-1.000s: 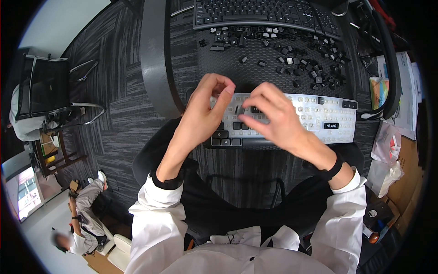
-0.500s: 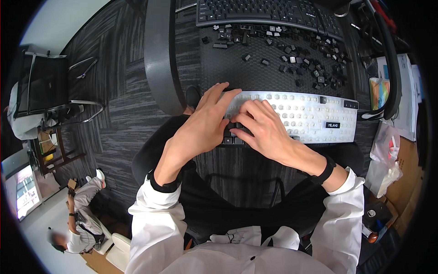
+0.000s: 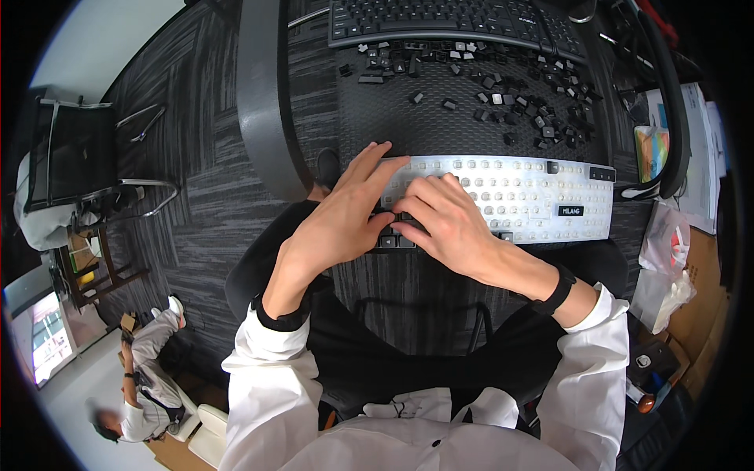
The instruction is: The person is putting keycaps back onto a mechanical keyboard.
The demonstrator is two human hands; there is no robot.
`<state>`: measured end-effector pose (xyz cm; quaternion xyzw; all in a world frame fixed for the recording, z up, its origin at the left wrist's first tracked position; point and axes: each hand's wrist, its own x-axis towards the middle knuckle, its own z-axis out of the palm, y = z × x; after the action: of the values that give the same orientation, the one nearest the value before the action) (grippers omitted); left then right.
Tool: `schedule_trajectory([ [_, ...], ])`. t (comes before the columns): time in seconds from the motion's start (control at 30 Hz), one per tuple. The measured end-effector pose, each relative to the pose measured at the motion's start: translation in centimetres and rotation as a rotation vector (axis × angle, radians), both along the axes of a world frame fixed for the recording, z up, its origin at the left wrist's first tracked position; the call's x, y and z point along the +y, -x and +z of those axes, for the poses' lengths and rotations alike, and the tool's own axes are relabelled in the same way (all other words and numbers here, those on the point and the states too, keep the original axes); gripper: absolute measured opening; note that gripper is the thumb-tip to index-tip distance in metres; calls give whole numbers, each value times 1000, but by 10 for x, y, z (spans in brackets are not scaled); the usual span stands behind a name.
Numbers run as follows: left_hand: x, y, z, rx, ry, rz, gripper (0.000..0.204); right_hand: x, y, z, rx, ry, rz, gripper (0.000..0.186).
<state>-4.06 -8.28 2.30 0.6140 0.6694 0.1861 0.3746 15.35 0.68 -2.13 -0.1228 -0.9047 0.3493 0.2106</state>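
Observation:
A white keyboard (image 3: pixel 542 224), mostly stripped to its pale switches, lies crosswise before me at my knees. A few black keycaps sit on it, among them one along the near row (image 3: pixel 387 242) and one at the top right (image 3: pixel 553 167). My left hand (image 3: pixel 334 220) rests over its left end, fingers stretched to the far edge and thumb beside the black keys. The curled fingers of my right hand (image 3: pixel 448 213) close around a black keycap (image 3: pixel 403 217) at the lower left, largely covered by thumb and forefinger.
Loose black keycaps (image 3: pixel 542 122) lie scattered on the dark textured surface (image 3: pixel 377 118) beyond, with a complete black keyboard (image 3: pixel 440 22) behind them. A dark curved armrest (image 3: pixel 263 102) borders the left. Plastic bags (image 3: pixel 664 251) are at the right; a seated person (image 3: pixel 149 385) is far left.
The view has shifted slightly, moving the keyboards and loose keycaps a little left in the picture. Both hands stay at the same corner of the white keyboard, with little finger movement.

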Motion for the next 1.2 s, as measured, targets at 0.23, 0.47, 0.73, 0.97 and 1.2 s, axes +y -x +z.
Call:
schedule_trajectory([
  [0.23, 0, 1, 0, -18, 11, 10, 78, 1, -1, -2, 6, -17, 14, 22],
  [0.47, 0, 0, 1, 4, 0, 0, 78, 1, 0, -1, -2, -21, 4, 22],
  [0.73, 1, -1, 0, 14, -13, 6, 77, 1, 0, -1, 1, -29, 10, 22],
  [0.97, 2, -1, 1, 17, 8, 11, 76, 0, -1, -3, 12, -39, 18, 23],
  [1.2, 2, -1, 1, 22, -10, 7, 77, 1, 0, -3, 5, -32, 15, 24],
])
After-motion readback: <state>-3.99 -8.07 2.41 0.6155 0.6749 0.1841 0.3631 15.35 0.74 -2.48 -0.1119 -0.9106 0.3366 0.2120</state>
